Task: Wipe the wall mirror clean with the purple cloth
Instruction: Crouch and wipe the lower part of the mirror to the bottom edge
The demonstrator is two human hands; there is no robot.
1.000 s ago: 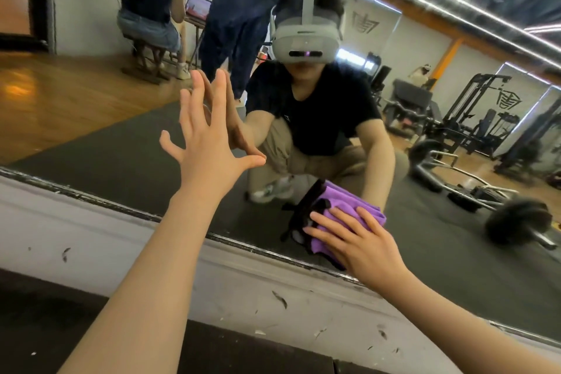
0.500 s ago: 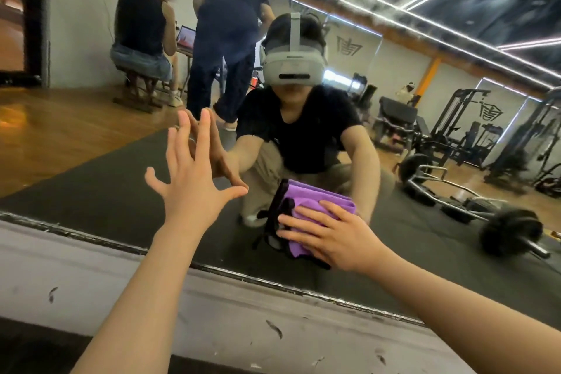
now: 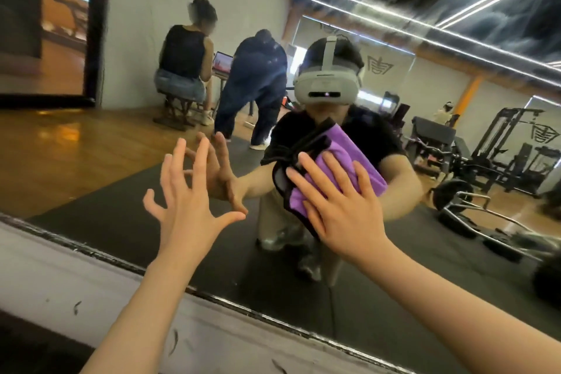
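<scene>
Two flat hands: right hand presses purple cloth mid-frame on the mirror. Left hand, fingers spread, could smudge it.

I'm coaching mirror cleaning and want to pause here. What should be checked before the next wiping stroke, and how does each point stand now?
1. Purple cloth flat against the wall mirror: ok.
2. Right hand presses the cloth with straight, spread fingers: ok.
3. Left hand steadies on the glass with its fingertips: ok, though it may leave fingerprints.
4. Cloth covers the whole palm area: not ok; the heel of the hand sits below the cloth's edge.
5. Glass already wiped is free of streaks: cannot tell.
</scene>
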